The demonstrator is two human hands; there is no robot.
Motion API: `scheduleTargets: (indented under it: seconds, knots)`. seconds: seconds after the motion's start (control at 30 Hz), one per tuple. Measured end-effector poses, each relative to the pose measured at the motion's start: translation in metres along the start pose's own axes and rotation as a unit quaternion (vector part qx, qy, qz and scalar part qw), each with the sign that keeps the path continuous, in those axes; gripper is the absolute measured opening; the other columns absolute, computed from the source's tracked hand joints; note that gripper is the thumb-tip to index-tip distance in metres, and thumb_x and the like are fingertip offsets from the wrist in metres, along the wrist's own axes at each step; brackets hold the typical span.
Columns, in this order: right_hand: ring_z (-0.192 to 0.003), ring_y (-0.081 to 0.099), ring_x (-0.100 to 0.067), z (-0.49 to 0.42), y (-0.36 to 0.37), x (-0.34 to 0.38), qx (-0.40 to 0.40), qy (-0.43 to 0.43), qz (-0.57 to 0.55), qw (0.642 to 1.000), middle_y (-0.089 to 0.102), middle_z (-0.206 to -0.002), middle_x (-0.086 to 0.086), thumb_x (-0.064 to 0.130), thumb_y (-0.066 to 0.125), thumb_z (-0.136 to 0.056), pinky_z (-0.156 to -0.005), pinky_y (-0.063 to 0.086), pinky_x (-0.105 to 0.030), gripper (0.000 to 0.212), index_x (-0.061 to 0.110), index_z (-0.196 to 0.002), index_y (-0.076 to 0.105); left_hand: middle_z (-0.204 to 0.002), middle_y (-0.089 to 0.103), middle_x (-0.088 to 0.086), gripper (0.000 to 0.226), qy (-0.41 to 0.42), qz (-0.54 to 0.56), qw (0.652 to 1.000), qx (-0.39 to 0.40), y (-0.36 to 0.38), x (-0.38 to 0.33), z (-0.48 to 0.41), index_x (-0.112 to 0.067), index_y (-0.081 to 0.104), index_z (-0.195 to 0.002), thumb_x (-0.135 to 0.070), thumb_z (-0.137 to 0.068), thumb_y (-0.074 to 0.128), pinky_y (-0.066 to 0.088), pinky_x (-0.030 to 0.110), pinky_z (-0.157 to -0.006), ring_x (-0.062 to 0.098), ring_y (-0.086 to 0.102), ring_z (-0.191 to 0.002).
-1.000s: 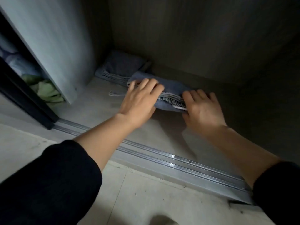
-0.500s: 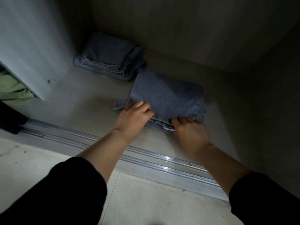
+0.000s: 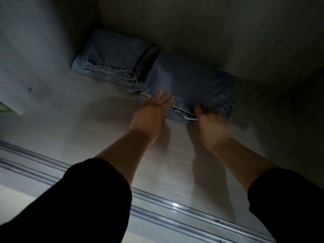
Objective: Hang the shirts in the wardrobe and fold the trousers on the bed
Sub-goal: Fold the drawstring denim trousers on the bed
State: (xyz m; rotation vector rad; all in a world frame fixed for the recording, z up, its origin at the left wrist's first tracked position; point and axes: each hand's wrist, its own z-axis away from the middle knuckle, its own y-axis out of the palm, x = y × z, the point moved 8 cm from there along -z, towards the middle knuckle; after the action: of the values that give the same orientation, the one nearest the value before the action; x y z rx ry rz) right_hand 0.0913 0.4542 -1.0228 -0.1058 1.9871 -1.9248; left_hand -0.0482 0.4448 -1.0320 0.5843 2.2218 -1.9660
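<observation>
On the wardrobe floor (image 3: 66,130), in the dim back of the compartment, lie two folded pairs of jeans. The first pair (image 3: 114,57) is tucked into the left corner, and the second pair (image 3: 191,83) sits just to its right, touching it and close to the back wall (image 3: 210,23). My left hand (image 3: 150,113) rests on the near edge of the second pair with its fingers (image 3: 160,95) straight and slightly apart, pressing rather than gripping. My right hand (image 3: 210,125) is at the same edge, beside the frayed hem, but it is blurred and I cannot tell whether its fingers are curled under the cloth or lying flat. I judge the trouser half of the job well along, with both pairs folded and stowed; no shirts, hangers or bed show here, so I cannot say how that part stands. The floor is pale, smooth board. A metal sliding track (image 3: 157,206) runs along its front, and a pale door panel (image 3: 26,50) stands at the left.
</observation>
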Motion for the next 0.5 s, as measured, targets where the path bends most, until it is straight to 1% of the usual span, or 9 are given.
scheduleTargets:
  seconds: [0.1, 0.17, 0.27, 0.37, 0.43, 0.5]
  knots:
    - [-0.119, 0.05, -0.033, -0.02, 0.007, -0.007, 0.012, 0.009, -0.012, 1.0, 0.05, -0.132, -0.014, 0.016, 0.041, -0.099, -0.089, 0.045, -0.041, 0.039, 0.013, -0.137, 0.036, -0.16, 0.012, -0.002, 0.062, 0.002, 0.0, 1.0, 0.022, 0.007, 0.002, -0.016, -0.017, 0.018, -0.151, -0.007, -0.093, 0.039, 0.0, 0.031, -0.119, 0.015, 0.001, -0.147]
    - [-0.123, 0.047, -0.034, -0.033, 0.013, -0.012, 0.016, 0.01, -0.024, 1.0, 0.049, -0.134, -0.016, 0.014, 0.046, -0.096, -0.095, 0.042, -0.043, 0.044, 0.011, -0.139, 0.035, -0.16, 0.011, 0.0, 0.06, 0.006, 0.001, 0.999, 0.036, 0.008, 0.003, -0.029, -0.015, 0.017, -0.151, -0.012, -0.095, 0.039, 0.001, 0.033, -0.119, 0.018, 0.001, -0.148]
    - [-0.127, 0.042, -0.037, -0.044, 0.018, -0.016, 0.012, -0.004, -0.057, 0.998, 0.046, -0.137, -0.02, 0.013, 0.059, -0.084, -0.105, 0.034, -0.043, 0.059, 0.006, -0.138, 0.037, -0.16, 0.009, 0.002, 0.06, 0.005, 0.0, 0.998, 0.061, 0.008, 0.004, -0.042, -0.012, 0.016, -0.151, -0.015, -0.097, 0.039, 0.001, 0.036, -0.119, 0.021, 0.001, -0.147]
    - [-0.13, 0.039, -0.036, -0.043, 0.021, -0.019, 0.016, -0.009, -0.088, 0.996, 0.043, -0.14, -0.02, 0.016, 0.064, -0.077, -0.108, 0.031, -0.043, 0.066, 0.005, -0.136, 0.04, -0.161, 0.001, 0.001, 0.065, -0.02, -0.023, 0.996, 0.089, 0.013, 0.004, -0.042, -0.014, 0.01, -0.152, -0.019, -0.096, 0.042, 0.004, 0.037, -0.119, 0.02, -0.005, -0.147]
    - [-0.138, 0.031, -0.033, -0.041, 0.023, -0.021, 0.035, -0.009, -0.117, 0.993, 0.034, -0.149, -0.018, 0.018, 0.063, -0.079, -0.113, 0.026, -0.04, 0.07, 0.005, -0.141, 0.034, -0.16, -0.006, 0.0, 0.066, -0.029, -0.049, 0.991, 0.119, 0.017, 0.001, -0.035, -0.014, 0.004, -0.152, -0.025, -0.098, 0.039, 0.005, 0.039, -0.119, 0.02, -0.007, -0.147]
    - [-0.146, 0.016, -0.028, -0.032, 0.023, -0.02, 0.07, -0.005, -0.138, 0.988, 0.018, -0.158, -0.014, 0.022, 0.057, -0.086, -0.118, 0.015, -0.037, 0.075, 0.007, -0.15, 0.02, -0.161, -0.005, 0.001, 0.064, -0.035, -0.065, 0.987, 0.142, 0.018, -0.002, -0.019, -0.015, 0.002, -0.152, -0.03, -0.099, 0.034, 0.005, 0.041, -0.119, 0.019, -0.002, -0.147]
